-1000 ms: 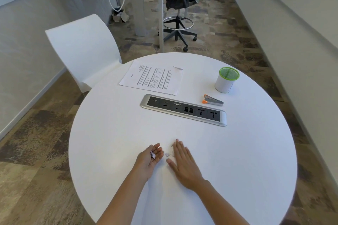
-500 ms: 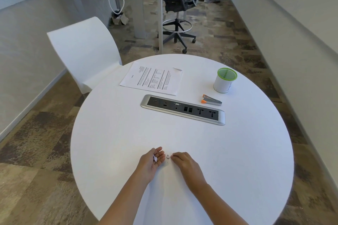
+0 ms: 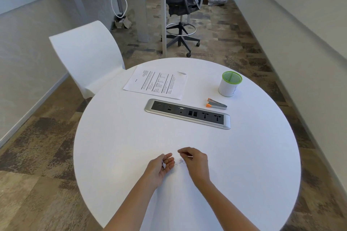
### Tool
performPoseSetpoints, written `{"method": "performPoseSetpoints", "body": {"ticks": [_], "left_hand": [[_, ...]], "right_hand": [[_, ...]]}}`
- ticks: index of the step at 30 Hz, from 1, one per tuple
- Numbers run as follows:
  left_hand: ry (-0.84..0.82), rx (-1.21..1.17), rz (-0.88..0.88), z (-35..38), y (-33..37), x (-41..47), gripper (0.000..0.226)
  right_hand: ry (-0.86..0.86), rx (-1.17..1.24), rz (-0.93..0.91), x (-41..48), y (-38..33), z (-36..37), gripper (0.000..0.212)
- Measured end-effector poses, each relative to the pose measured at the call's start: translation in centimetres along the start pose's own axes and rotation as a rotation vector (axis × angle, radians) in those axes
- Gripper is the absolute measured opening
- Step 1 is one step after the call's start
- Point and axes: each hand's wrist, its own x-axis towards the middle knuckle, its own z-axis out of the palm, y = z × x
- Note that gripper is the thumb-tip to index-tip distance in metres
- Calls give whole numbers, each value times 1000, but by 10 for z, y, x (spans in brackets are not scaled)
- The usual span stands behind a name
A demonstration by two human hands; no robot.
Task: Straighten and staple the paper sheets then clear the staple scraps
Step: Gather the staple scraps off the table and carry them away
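My left hand lies palm up on the round white table, cupped around small staple scraps. My right hand hovers just beside it with fingers curled in a pinch; what it pinches is too small to tell. A few tiny scraps lie on the table between the hands. The printed paper sheets rest flat at the far side, one corner turned up. A grey and orange stapler lies at the right.
A silver socket strip is set into the table's middle. A white cup with a green rim stands beyond the stapler. A white chair stands at the far left edge, an office chair and desk behind.
My right hand went from lying flat beside the scraps to a curled pinch, then lifted slightly off the table. My left hand stayed cupped, palm up.
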Motion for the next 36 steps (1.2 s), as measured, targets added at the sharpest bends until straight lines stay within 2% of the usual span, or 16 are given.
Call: {"method": "performPoseSetpoints", "body": {"ticks": [3,6,9,13,15,18,20,24,27,30,32,36], "left_hand": [[-16,-55,-36,3,0,-1,26],[-34,-138,-91,5,1,1,26],[-54,-142,-108,6,1,4,21],[-45,-77,-91,5,1,6,9],[-36,-80,-78,6,2,7,9],[-30,-113,-50,8,7,6,15],[-27,-105,-28,6,10,6,18],[-28,-128,5,-1,15,5,22],[-21,-132,25,-4,16,4,23],[-11,-140,26,-8,16,5,22],[-13,-141,29,-9,16,4,21],[-18,-163,27,-13,18,5,22]], "right_hand": [[-137,-8,-47,-10,-15,6,26],[-242,-262,-141,-18,-21,15,27],[-262,-431,-196,-19,-22,21,27],[-234,-493,-263,-18,-24,21,25],[-190,-394,-225,-15,-26,18,24],[21,-185,-111,-4,-19,7,25],[105,-238,-54,2,-5,-1,28],[-17,-491,-28,-2,18,-2,41],[-97,-526,-43,-15,20,9,43],[-149,-591,-160,-26,20,24,45],[-160,-517,-117,-26,16,26,37],[-30,-512,-70,-24,19,19,35]]}}
